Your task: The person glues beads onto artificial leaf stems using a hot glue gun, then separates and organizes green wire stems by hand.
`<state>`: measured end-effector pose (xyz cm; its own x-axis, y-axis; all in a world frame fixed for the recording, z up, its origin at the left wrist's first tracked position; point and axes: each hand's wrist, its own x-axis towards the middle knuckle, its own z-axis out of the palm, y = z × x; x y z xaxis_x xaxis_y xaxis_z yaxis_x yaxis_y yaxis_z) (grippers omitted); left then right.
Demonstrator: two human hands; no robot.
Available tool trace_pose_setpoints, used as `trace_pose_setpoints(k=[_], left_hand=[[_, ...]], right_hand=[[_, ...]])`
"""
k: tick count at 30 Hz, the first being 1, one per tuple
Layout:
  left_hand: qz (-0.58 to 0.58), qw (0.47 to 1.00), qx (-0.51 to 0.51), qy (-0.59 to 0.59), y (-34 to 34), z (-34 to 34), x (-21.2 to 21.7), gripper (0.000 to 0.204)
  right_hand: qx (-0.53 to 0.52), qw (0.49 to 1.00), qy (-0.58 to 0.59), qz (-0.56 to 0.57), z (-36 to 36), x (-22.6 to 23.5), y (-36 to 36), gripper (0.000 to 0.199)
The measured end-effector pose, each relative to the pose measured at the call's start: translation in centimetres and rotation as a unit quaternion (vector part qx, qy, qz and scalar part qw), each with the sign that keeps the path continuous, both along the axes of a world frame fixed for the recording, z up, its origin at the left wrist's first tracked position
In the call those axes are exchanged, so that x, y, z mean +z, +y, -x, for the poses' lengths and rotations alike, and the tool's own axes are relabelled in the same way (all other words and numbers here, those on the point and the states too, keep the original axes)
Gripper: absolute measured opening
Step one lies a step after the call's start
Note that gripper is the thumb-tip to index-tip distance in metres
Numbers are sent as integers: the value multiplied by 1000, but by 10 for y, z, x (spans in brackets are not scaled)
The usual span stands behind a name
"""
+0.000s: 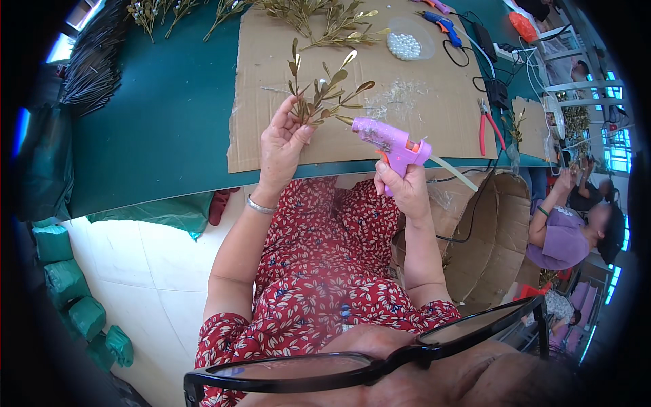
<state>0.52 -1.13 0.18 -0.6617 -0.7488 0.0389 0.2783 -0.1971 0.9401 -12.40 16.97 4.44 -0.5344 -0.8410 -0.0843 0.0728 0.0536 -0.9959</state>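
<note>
My left hand [282,146] pinches a gold artificial leaf sprig [324,91] by its lower stems, holding it above the cardboard sheet [271,152]. In my right hand [405,186] is a purple hot glue gun [393,142], gripped round its handle. Its nozzle points left and up, close to the sprig's leaves; whether it touches them I cannot tell. A pale glue stick [454,173] sticks out of the gun's back end. Strands of dried glue [400,95] lie on the cardboard beyond the gun.
Beyond lie more gold sprigs [312,17], a dish of white pearl beads [404,46] and a blue glue gun [444,28]. Red-handled pliers [483,129] rest at the right near cables and a power strip [498,91]. Dark stems [95,68] are piled left. Another person [563,230] sits at right.
</note>
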Motion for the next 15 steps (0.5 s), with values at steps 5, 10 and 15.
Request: trace_pose_setpoints(k=[5, 10, 15], left_hand=[[4, 1000, -2, -2, 0, 0, -1, 55], [10, 1000, 4, -3, 0, 0, 0, 55], [6, 1000, 9, -5, 0, 1, 0, 54]], right_hand=[[-7, 1000, -7, -3, 0, 5, -3, 14], [-5, 1000, -13, 1, 0, 3, -2, 14], [-7, 1000, -15, 2, 0, 2, -1, 14]])
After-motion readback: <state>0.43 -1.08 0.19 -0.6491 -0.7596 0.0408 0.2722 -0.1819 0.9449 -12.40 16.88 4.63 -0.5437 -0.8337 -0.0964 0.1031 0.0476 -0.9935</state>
